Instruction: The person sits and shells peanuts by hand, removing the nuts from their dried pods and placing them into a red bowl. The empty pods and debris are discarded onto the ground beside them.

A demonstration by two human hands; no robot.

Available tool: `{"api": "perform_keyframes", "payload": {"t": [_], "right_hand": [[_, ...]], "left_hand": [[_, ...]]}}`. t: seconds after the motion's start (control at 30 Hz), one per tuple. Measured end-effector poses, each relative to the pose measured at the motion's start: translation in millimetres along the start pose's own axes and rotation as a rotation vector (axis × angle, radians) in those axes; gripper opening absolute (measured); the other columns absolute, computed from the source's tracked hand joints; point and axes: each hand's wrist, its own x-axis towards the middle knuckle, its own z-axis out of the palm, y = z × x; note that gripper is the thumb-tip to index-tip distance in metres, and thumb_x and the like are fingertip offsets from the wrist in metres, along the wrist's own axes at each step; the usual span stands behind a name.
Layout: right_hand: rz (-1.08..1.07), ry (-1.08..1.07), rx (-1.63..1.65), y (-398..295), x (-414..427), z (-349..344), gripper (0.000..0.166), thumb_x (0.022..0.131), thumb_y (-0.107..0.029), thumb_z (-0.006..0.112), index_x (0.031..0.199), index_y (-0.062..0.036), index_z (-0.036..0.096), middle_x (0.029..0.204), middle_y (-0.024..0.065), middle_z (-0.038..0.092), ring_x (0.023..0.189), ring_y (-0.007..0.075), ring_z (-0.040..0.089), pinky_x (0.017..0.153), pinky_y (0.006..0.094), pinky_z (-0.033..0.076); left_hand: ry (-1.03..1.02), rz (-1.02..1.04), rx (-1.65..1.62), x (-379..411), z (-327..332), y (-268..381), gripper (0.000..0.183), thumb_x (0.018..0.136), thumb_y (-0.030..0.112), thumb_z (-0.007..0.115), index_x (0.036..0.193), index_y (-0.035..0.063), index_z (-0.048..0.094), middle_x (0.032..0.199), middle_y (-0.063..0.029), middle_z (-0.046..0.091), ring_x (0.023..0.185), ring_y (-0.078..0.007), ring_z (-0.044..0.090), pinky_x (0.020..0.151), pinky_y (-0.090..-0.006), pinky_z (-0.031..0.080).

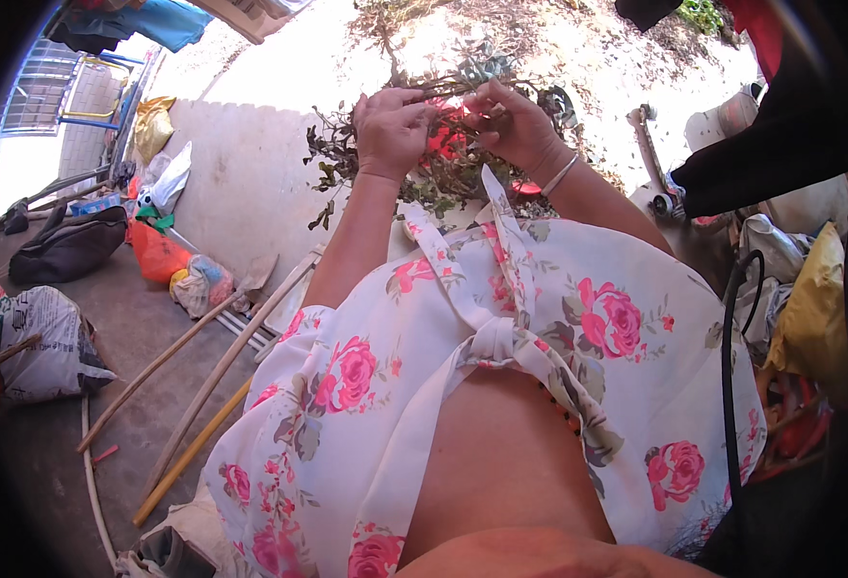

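Note:
Dry, leafy plant stems (337, 148) spread between and around both hands at the top middle. My left hand (394, 130) is closed around the stems on their left side, its back towards the camera. To the right, my right hand (514, 123) is raised at the plants with its fingers curled; its fingertips touch or lie close to the stems, and whether it grips one is not plain. A red object (447, 134), perhaps a plastic container, shows through the leaves between and below the hands. Its full shape is hidden.
On the left floor lie wooden-handled tools (211, 383), a dark bag (70, 246), an orange plastic bag (156, 253) and a white printed sack (48, 343). A yellow sack (811, 311) stands at the right, near a dark hanging cloth (771, 152). Dry plant litter (612, 43) covers the bright ground ahead.

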Motion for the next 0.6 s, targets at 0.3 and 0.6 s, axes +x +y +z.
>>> {"api": "perform_keyframes", "payload": {"t": [0.3, 0.6], "right_hand": [[-0.224, 0.037, -0.408, -36, 4, -13, 0.017, 0.091, -0.020, 0.056, 0.090, -0.0034, 0.058, 0.060, -0.0055, 0.044, 0.048, 0.0027, 0.035, 0.040, 0.0179, 0.025], [-0.717, 0.606, -1.365, -91, 23, -102, 0.032, 0.088, -0.036, 0.057, 0.087, -0.0061, 0.067, 0.053, -0.0030, 0.051, 0.045, 0.0070, 0.041, 0.043, 0.0268, 0.036]], "left_hand": [[0.018, 0.093, 0.064, 4, -10, 14, 0.005, 0.073, 0.018, 0.070, 0.076, 0.0139, 0.071, 0.094, 0.0020, 0.066, 0.096, -0.0188, 0.057, 0.090, -0.0364, 0.038], [-0.094, 0.127, -0.058, -7, -13, 0, 0.013, 0.071, 0.014, 0.070, 0.081, 0.0212, 0.071, 0.101, 0.0053, 0.065, 0.102, -0.0217, 0.054, 0.094, -0.0364, 0.036]]}}
